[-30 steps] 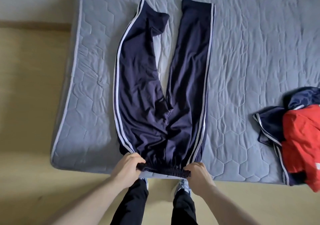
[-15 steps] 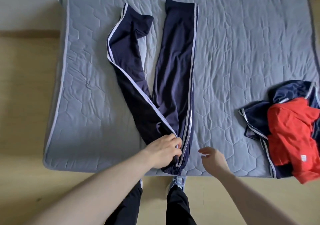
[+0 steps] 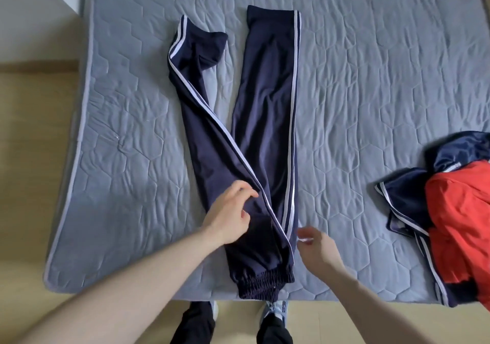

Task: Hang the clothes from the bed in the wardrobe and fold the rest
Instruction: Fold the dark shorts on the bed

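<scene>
Navy track trousers with white side stripes lie lengthwise on the grey quilted bed, waistband at the near edge. The waist is folded in half, and the left leg runs diagonally away from the straight right leg. My left hand rests on the folded upper part with loose fingers that grip nothing. My right hand hovers just right of the trousers near the waistband, fingers relaxed and holding nothing.
A heap of clothes lies at the bed's right edge: a red garment on top of a navy striped one. My feet stand at the bed's near edge. Wooden floor runs along the left.
My left hand carried the left half of the waist over onto the right half, then let go. My right hand released the waistband and moved off to the right.
</scene>
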The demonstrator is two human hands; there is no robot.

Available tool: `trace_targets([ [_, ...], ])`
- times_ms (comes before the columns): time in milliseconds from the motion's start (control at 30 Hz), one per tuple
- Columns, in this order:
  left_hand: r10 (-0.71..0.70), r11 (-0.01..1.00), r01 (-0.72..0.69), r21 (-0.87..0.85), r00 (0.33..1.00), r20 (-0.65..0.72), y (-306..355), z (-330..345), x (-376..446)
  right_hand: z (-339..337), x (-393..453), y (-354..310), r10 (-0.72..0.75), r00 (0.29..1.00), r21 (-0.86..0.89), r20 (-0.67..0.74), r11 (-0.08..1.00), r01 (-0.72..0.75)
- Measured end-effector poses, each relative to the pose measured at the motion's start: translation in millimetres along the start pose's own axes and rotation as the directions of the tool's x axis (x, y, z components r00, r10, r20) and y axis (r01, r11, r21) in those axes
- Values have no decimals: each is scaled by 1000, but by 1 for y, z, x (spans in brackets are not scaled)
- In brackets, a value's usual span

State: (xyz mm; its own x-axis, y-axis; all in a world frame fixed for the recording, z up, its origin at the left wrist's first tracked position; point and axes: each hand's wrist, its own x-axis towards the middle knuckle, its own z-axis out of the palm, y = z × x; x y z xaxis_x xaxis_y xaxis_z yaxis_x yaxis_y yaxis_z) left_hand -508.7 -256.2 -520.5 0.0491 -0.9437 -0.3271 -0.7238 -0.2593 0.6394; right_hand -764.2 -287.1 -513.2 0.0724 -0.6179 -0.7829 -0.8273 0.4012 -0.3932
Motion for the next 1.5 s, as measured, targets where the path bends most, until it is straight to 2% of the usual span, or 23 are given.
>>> trace_targets([
  [33, -113, 993, 110, -34, 988, -107, -16, -17, 17, 3, 9, -17, -35, 999, 24, -13, 999, 36],
  [100, -297, 955, 287, -76, 926, -232, -46, -53, 59, 10, 31, -53, -107, 993, 63, -53, 992, 111],
  [200, -507, 862, 487, -144, 810, -294, -82, -100, 123, 21, 68, -106, -195, 975, 119, -104, 971, 207],
  [267, -581, 811, 557, -178, 737, -344, -98, -121, 156, 28, 93, -134, -232, 964, 123, -127, 961, 247],
  [333, -621, 781, 585, -219, 689, -374, -112, -135, 186, 37, 119, -155, -256, 957, 101, -136, 957, 270],
  [533, -686, 728, 571, -380, 617, -385, -144, -150, 260, 62, 164, -173, -239, 966, 55, -99, 968, 245],
  [700, -784, 615, 611, -498, 542, -303, -152, -168, 305, 70, 174, -161, -281, 958, 18, -51, 959, 282],
  [867, -766, 596, 503, -626, 589, -256, -127, -188, 325, 44, 165, -156, -295, 955, 114, -18, 949, 295],
  [933, -716, 618, 385, -686, 636, -288, -99, -198, 328, 31, 158, -152, -264, 963, 136, -51, 954, 268],
  [1000, -635, 676, 235, -699, 668, -389, -60, -206, 337, 21, 150, -149, -241, 968, 160, -68, 955, 249],
  [1100, -414, 838, 37, -544, 694, -590, 8, -206, 353, 4, 139, -149, -235, 967, 218, -94, 943, 250],
  [1200, -116, 949, -109, -295, 750, -652, 55, -189, 364, -5, 134, -147, -239, 965, 243, -105, 935, 258],
  [1267, 50, 992, -108, -70, 825, -563, 70, -169, 374, -6, 137, -138, -228, 968, 246, -102, 937, 247],
  [1333, 83, 995, -59, 76, 923, -375, 72, -144, 384, -3, 143, -127, -190, 978, 207, -84, 957, 204],
  [1400, -45, 994, 59, 90, 987, -156, 66, -115, 384, -1, 152, -114, -134, 988, 164, -71, 976, 144],
  [1433, -124, 989, 129, 77, 990, -69, 59, -103, 381, 0, 157, -107, -106, 992, 144, -73, 983, 116],
  [1500, -227, 971, 229, 62, 973, -36, 36, -89, 368, -2, 164, -101, -65, 994, 84, -88, 994, 73],
])
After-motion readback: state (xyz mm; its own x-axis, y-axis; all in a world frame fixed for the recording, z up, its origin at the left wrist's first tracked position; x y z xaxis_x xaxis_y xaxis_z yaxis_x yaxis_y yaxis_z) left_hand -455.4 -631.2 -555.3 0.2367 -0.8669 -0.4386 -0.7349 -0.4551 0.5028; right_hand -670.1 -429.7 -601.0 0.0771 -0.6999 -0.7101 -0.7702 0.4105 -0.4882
